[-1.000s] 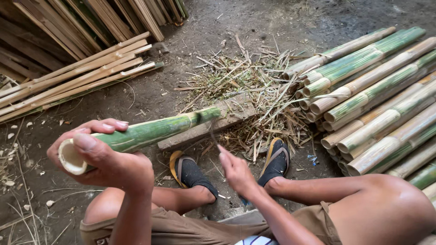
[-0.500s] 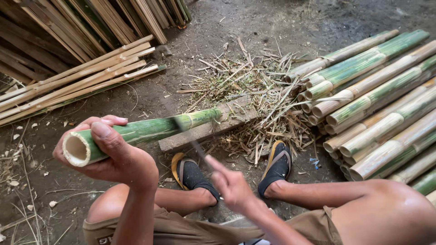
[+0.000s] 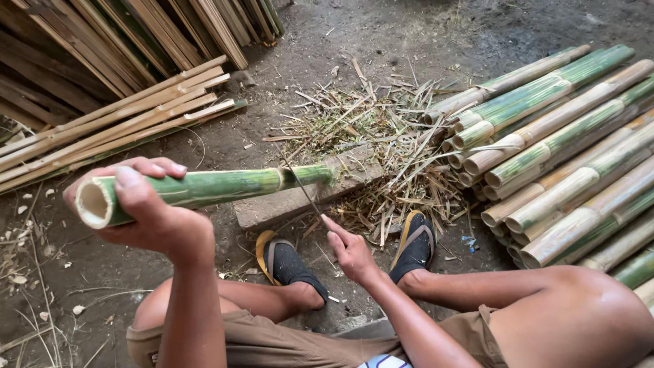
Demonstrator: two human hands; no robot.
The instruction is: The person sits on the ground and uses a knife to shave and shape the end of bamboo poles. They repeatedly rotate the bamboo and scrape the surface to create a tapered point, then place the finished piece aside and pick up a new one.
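Here the left hand [image 3: 146, 218] grips a green bamboo pole [image 3: 204, 189] near its hollow cut end, far end resting on a plank [image 3: 300, 201]. The right hand [image 3: 349, 249] is closed on a thin blade [image 3: 300, 184], now laid against the pole; half a second ago it was raised, blurred. Stacked poles [image 3: 558, 150] lie right, split slats [image 3: 116, 119] left.

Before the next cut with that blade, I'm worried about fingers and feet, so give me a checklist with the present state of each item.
1. Left hand grips the green bamboo pole at its hollow end, far from the blade: ok.
2. Right hand holds the thin blade: ok.
3. Blade edge meets the pole near its node: ok.
4. Pole's far end rests on the wooden block: ok.
5. Feet in sandals sit just under the blade: not ok.
6. Blade sharpness: cannot tell.
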